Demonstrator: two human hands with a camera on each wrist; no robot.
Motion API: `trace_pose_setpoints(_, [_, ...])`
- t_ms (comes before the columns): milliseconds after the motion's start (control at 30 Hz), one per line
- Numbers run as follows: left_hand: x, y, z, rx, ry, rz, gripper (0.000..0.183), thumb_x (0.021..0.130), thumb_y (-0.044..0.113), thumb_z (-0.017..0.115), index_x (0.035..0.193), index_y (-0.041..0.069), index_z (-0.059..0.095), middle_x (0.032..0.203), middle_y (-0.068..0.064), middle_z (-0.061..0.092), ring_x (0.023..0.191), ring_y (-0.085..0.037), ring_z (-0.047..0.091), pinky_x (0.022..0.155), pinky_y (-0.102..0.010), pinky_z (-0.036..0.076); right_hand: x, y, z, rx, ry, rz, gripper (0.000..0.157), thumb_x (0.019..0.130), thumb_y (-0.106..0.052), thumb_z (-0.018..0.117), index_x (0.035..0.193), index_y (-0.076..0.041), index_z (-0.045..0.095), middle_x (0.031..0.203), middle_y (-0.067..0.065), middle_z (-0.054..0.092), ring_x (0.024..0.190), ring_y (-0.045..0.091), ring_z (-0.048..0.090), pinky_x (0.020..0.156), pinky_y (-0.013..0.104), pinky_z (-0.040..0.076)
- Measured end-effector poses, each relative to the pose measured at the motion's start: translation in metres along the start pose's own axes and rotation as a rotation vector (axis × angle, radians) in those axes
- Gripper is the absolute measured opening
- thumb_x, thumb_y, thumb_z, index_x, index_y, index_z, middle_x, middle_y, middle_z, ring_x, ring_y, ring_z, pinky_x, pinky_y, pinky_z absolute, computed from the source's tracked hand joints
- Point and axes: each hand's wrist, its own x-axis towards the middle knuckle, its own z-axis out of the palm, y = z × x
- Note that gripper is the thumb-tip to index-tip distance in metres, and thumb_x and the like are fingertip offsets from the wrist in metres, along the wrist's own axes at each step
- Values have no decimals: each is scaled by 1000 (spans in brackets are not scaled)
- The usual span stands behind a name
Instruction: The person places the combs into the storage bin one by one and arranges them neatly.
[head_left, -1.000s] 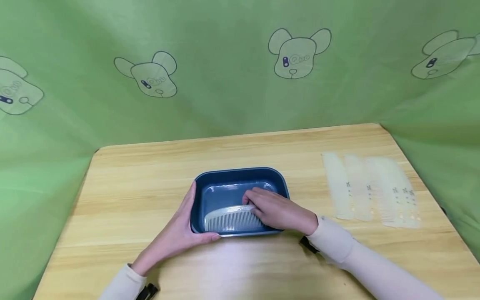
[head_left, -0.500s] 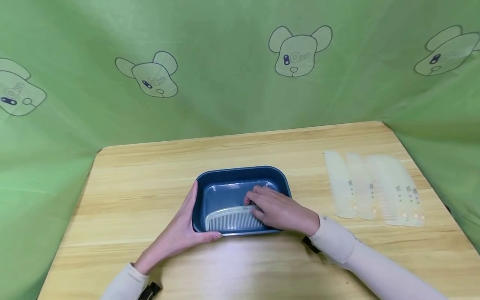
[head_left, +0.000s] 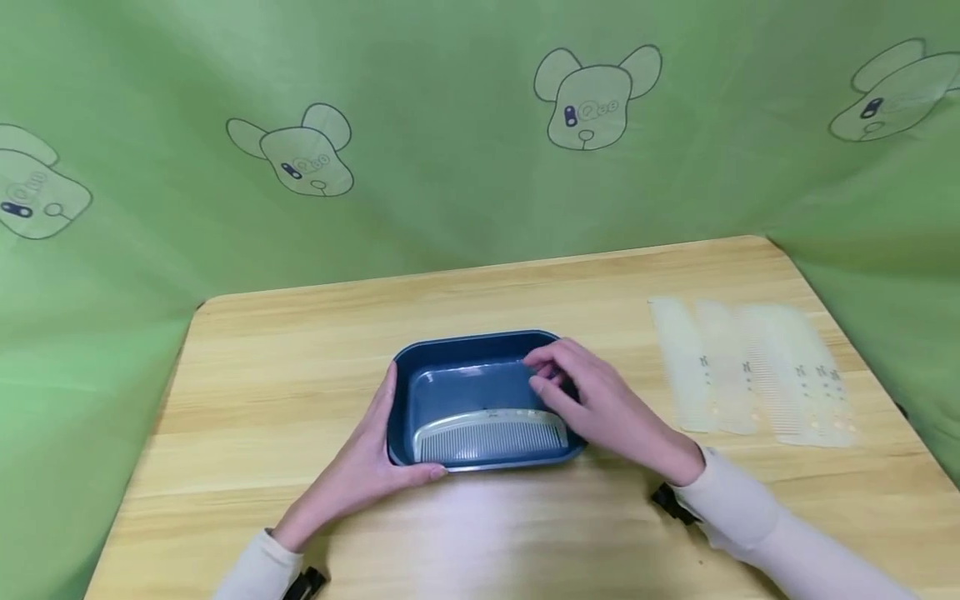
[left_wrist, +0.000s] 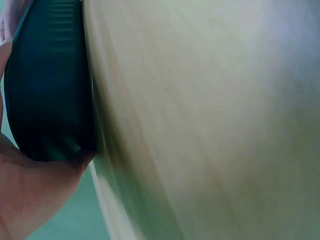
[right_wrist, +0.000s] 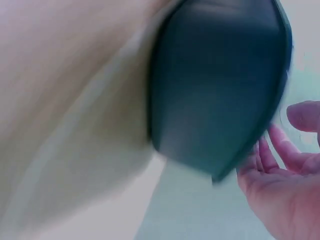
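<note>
1. Head view, and closest to us, on the near side of the blue tray (head_left: 465,387), in come a pale left sleeve (head_left: 258,567) and a pale right sleeve (head_left: 757,512), a black strap (head_left: 303,585) by one wrist and a second black strap (head_left: 673,504) by the other.
2. Up to the tray's left end we go, and there's the left hand (head_left: 365,454), clamped on it: thumb along the near rim, fingers against the end wall. Our left wrist view agrees, thumb hooked at the tray's outer wall.
3. Inside the tray we find the grey-green comb (head_left: 491,435), stretched along the near wall, teeth towards the near rim, curved spine towards the tray's middle. Flat or leaning? We can't tell.
4. Over the tray's right end, look, the right hand (head_left: 600,400)! Fingers loosely bent, thumb and fingertips apart, just beyond the comb. In the blurred right wrist view we see that gap too; whether the hand touches the rim, we can't say.
5. Well right of the tray we spot pale combs (head_left: 768,367) side by side, dark print on them, edges too washed out for us to count.
6. Under the tray we have the wood-grain table (head_left: 315,358); beyond it hangs green cloth (head_left: 435,183), printed with animal heads (head_left: 589,108).
</note>
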Motion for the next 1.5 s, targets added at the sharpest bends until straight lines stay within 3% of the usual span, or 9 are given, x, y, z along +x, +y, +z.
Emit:
trace_pose_setpoints(267, [0, -1, -4, 17, -9, -10, 146, 78, 56, 97, 176, 29, -8, 182, -3, -1, 165, -34, 10, 125, -67, 20, -21, 16, -41, -131, 161, 80, 30, 106, -3, 69, 136, 0, 66, 117, 6, 70, 103, 17, 65, 87, 20, 56])
trace_pose_setpoints(467, [0, 1, -2, 12, -9, -13, 147, 78, 55, 98, 176, 27, -7, 182, -3, -2, 165, -32, 9, 126, -64, 18, -40, 31, -64, -166, 161, 217, 39, 110, -19, 68, 143, 1, 61, 119, 11, 72, 104, 23, 67, 89, 14, 50])
trace_pose_setpoints(533, [0, 1, 0, 10, -9, -16, 147, 78, 55, 98, 177, 25, -7, 182, -3, -1, 165, -33, 9, 126, -65, 18, -47, 38, -70, -192, 151, 264, 43, 111, -22, 68, 144, 4, 59, 120, 14, 71, 103, 27, 69, 88, 21, 54])
trace_pose_setpoints(633, [0, 1, 2, 4, -13, -21, 147, 78, 55, 98, 177, 27, -7, 182, -1, -2, 165, -33, 9, 125, -66, 19, -57, 49, -78, -238, 138, 325, 51, 110, -25, 69, 147, 7, 55, 122, 21, 69, 103, 36, 69, 89, 42, 59])
trace_pose_setpoints(700, [-1, 0, 2, 3, -14, -22, 147, 79, 54, 98, 177, 26, -8, 182, -1, -2, 165, -34, 10, 125, -67, 20, -61, 57, -81, -269, 130, 348, 56, 109, -26, 71, 149, 9, 53, 127, 26, 66, 105, 42, 68, 90, 58, 56])
trace_pose_setpoints(767, [-1, 0, 1, 5, -15, -22, 146, 79, 52, 98, 176, 26, -8, 182, -1, -3, 165, -34, 9, 125, -67, 20, -64, 63, -83, -294, 131, 353, 59, 107, -25, 74, 148, 12, 53, 132, 31, 62, 110, 47, 64, 92, 65, 52])
trace_pose_setpoints(1100, [-2, -2, 3, 14, -21, -8, 145, 80, 52, 97, 177, 25, -8, 182, -1, -2, 165, -34, 9, 125, -66, 20, -75, 86, -87, -355, 117, 440, 74, 100, -21, 82, 146, 23, 46, 138, 46, 47, 123, 60, 44, 97, 73, 40])
trace_pose_setpoints(1233, [-3, -3, 4, 12, -17, -11, 145, 80, 53, 97, 176, 30, -10, 182, -1, -3, 164, -34, 10, 125, -66, 20, -76, 88, -89, -370, 87, 486, 78, 99, -19, 82, 149, 23, 41, 140, 47, 40, 123, 62, 38, 95, 75, 39])
trace_pose_setpoints(1500, [-1, -3, 2, 10, -16, -16, 144, 80, 54, 97, 176, 32, -10, 182, 1, -3, 165, -34, 9, 124, -68, 19, -71, 90, -97, -349, -21, 604, 92, 102, -26, 79, 155, 27, 26, 141, 54, 32, 122, 65, 38, 97, 80, 40])
